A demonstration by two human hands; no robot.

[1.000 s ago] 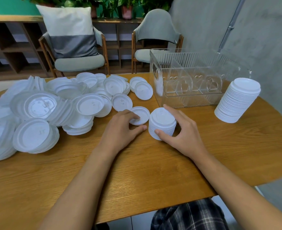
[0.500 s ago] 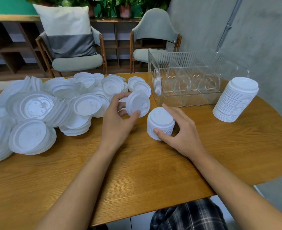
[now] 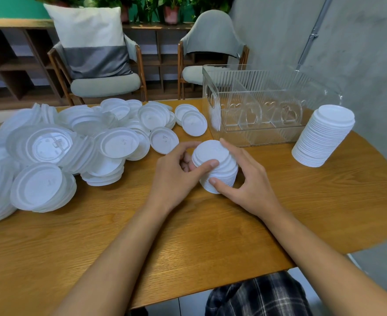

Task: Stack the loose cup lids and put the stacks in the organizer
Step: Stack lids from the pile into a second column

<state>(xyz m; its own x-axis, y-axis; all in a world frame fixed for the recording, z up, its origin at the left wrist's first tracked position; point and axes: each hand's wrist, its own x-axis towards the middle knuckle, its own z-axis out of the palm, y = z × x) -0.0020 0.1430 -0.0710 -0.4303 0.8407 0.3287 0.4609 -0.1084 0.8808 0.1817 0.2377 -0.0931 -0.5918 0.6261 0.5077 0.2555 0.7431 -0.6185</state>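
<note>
Nearest me, low in the frame, my two forearms reach up over the wooden surface (image 3: 188, 236). At frame centre my left hand (image 3: 176, 174) is closed on the top lid (image 3: 210, 152) of a short stack (image 3: 220, 172), thumb across its near edge, the lid tilted. My right hand (image 3: 249, 179) grips the same stack from the right, thumb at its base, fingers curled behind. Left of centre sprawls the heap of loose lids (image 3: 58, 147). At right stands a tall finished stack (image 3: 324, 135). Beyond the hands, upper right of centre, sits the clear organizer (image 3: 263, 106), touching neither stack.
</note>
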